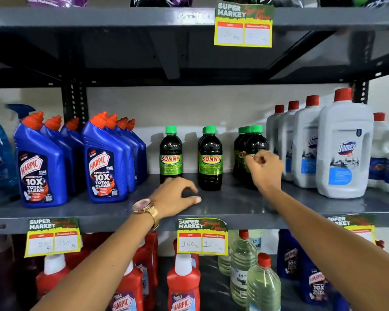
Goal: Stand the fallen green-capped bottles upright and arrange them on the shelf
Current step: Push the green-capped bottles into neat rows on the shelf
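While green-capped Sunny bottles (210, 158) stand upright on the grey shelf (234, 205) between blue Harpic bottles (107, 162) and white Domex jugs (344, 149), the left hand (175, 198) hovers half-open and empty before them. Curled loosely, the right hand (265, 169) meets the bottle nearest the jugs; whether its fingers grip cannot be told

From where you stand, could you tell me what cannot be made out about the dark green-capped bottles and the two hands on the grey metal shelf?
All from the head view:
- Right hand covers the label of the front bottle in the right-hand cluster of dark green-capped bottles; whether it grips is unclear.
- Bottles behind the front ones overlap, so the exact count is uncertain.
- Yellow price tag on the upper shelf: handwriting too blurred.
- Left hand hides part of the grey metal shelf.
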Motion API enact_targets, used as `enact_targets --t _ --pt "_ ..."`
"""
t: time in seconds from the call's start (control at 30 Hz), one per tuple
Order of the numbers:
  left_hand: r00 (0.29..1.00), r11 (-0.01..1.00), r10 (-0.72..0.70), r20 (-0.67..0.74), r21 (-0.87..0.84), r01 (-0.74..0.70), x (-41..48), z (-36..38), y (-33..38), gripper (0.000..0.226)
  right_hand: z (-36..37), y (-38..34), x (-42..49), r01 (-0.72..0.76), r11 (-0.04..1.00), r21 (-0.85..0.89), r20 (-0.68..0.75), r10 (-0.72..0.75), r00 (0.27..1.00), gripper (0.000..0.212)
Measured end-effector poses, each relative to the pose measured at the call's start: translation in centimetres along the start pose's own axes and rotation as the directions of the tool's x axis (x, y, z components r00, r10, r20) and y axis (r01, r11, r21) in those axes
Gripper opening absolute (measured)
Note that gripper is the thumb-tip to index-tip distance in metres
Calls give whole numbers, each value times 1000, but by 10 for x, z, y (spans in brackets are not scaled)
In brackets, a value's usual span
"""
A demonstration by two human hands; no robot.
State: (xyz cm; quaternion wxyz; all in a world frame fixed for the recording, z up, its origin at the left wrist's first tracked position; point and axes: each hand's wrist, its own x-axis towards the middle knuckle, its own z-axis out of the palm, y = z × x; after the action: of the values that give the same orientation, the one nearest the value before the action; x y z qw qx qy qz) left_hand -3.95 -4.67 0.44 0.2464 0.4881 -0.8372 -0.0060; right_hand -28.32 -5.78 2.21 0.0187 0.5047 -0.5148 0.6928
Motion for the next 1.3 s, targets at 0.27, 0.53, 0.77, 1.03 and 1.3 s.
enact_targets --t 0.27,0.53,0.77,1.03,1.3 --pt "960 999 38 277 12 -43 25 23 43 52 -8 57 26 -402 892 -207 291 448 845 92" --pt "947 999 41 320 -26 -34 24 27 41 54 -7 50 20 -265 896 -357 353 392 849 81" --pt "954 998 26 300 -69 -6 24 27 39 53 -6 52 20 -268 886 -378 344 403 848 78" --pt "951 997 6 308 -70 16 22 24 43 51 -6 52 20 -303 889 -344 338 418 843 77" --pt "939 1000 22 342 -28 -13 19 22 47 49 -5 50 19 -273 890 -366 335 400 853 75"
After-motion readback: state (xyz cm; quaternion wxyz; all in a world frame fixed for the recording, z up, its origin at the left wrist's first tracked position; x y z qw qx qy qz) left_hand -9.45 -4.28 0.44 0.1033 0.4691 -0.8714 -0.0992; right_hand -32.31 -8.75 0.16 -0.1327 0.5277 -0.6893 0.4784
